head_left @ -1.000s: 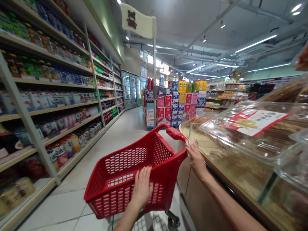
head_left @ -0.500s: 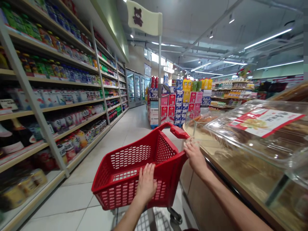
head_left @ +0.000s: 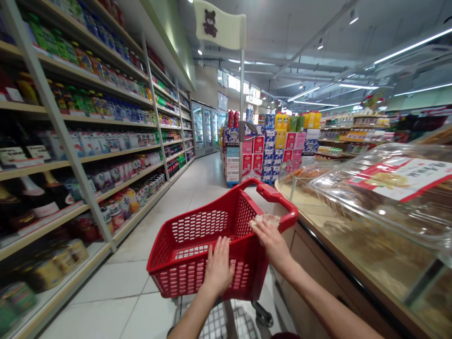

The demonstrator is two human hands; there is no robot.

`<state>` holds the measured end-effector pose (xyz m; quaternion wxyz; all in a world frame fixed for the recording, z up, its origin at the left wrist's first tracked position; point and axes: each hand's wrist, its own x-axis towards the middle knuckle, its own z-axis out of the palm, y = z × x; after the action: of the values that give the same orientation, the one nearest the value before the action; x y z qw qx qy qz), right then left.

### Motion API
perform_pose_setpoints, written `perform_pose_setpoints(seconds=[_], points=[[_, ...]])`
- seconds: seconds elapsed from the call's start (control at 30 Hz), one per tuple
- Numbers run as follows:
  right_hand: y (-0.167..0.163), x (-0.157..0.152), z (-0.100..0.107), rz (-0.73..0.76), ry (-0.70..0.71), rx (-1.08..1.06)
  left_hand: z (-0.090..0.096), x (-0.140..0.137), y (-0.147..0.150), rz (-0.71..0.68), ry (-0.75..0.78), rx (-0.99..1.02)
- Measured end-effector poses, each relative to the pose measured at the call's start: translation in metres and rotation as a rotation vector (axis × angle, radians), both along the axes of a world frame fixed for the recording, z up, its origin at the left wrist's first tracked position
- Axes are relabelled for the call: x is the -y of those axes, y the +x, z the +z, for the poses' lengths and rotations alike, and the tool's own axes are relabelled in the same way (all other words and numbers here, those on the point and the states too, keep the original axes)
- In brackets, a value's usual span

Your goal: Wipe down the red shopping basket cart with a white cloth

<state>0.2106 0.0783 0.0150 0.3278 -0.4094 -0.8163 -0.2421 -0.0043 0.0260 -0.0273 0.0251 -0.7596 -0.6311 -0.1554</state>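
While the left hand [head_left: 218, 272] lies flat, the right [head_left: 272, 239], holding cloth [head_left: 272, 220], has moved along the cart [head_left: 243, 247].

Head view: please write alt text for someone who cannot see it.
The left hand touches a red shopping cart; the right hand holds a pale cloth at its rim. Store shelves stand at left, a clear food box at right.

The cart [head_left: 250, 258] is red with a perforated grid pattern — the cloth [head_left: 270, 220] off-white. The flag [head_left: 228, 29] is cream with 1 dark brown bear [head_left: 210, 24] — the floor tiles [head_left: 106, 282] pale grey.
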Motion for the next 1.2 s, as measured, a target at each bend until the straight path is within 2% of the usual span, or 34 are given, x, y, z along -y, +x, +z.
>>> perform_pose_setpoints(seconds=[0.07, 0.13, 0.23, 0.3, 0.37, 0.5, 0.57, 0.67, 0.73, 0.87, 0.93, 1.1, 1.2], points=[[-0.007, 0.003, -0.004, 0.049, -0.01, 0.038, 0.001, 0.001, -0.004, 0.021, -0.024, 0.018], [0.007, 0.0, 0.002, 0.052, -0.008, 0.045, 0.001, 0.004, -0.01, 0.082, -0.019, 0.028], [0.047, -0.01, 0.021, -0.058, 0.019, -0.013, -0.002, 0.009, -0.017, 0.117, 0.012, 0.027], [0.057, -0.012, 0.026, -0.159, 0.039, -0.068, -0.006, 0.011, -0.02, 0.108, 0.031, 0.024], [0.044, -0.007, 0.018, -0.176, 0.044, -0.089, -0.009, 0.011, -0.021, 0.111, 0.048, 0.021], [0.0, 0.004, -0.004, 0.029, -0.008, 0.033, -0.01, 0.011, -0.022, 0.104, 0.065, -0.004], [0.003, 0.001, -0.001, 0.042, -0.03, 0.053, -0.009, 0.012, -0.021, 0.124, 0.067, -0.024], [0.025, -0.006, 0.012, -0.106, -0.009, -0.046, -0.01, 0.014, -0.018, 0.175, 0.058, -0.047], [0.024, -0.005, 0.012, -0.158, 0.005, -0.094, -0.011, 0.013, -0.016, 0.19, 0.052, -0.053], [-0.017, 0.01, -0.007, -0.001, -0.014, 0.002, -0.009, 0.013, -0.019, 0.17, 0.056, -0.05], [-0.024, 0.012, -0.012, 0.063, -0.023, 0.04, -0.008, 0.016, -0.024, 0.151, 0.056, -0.045], [0.009, 0.0, 0.0, -0.078, -0.008, -0.105, -0.012, 0.027, -0.033, 0.216, 0.051, -0.046], [-0.008, 0.007, -0.009, -0.037, -0.009, -0.086, -0.016, 0.028, -0.034, 0.236, 0.051, -0.05]])
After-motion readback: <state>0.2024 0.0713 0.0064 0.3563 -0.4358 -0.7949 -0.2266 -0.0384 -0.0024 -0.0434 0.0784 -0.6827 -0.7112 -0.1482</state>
